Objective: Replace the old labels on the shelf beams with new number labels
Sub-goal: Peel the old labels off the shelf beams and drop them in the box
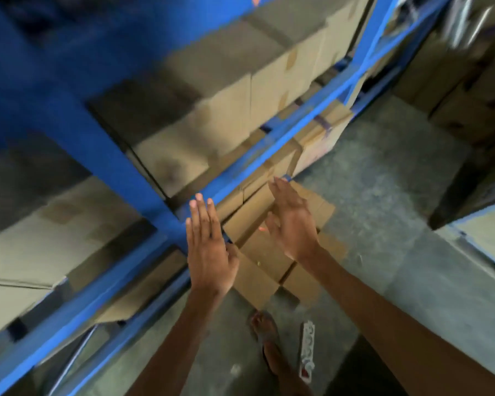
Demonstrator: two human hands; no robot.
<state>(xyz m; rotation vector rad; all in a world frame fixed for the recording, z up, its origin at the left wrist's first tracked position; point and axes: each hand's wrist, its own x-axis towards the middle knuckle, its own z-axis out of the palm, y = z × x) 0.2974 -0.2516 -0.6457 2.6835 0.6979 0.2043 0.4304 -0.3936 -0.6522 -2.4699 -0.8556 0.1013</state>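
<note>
The picture is blurred by motion. A blue shelf beam (269,144) runs diagonally from lower left to upper right, meeting a thick blue upright (77,121). My left hand (209,250) is flat with fingers stretched out, held in front of the joint of beam and upright. My right hand (293,221) is open too, palm turned left, just right of the beam above the floor boxes. Neither hand holds anything. No label can be made out on the beam.
Cardboard boxes (229,110) fill the shelves behind the beam. More boxes (269,252) lie on the grey floor under my hands. A white strip (307,350) lies on the floor beside my sandalled foot (266,332). Stacked cartons (469,90) stand at right.
</note>
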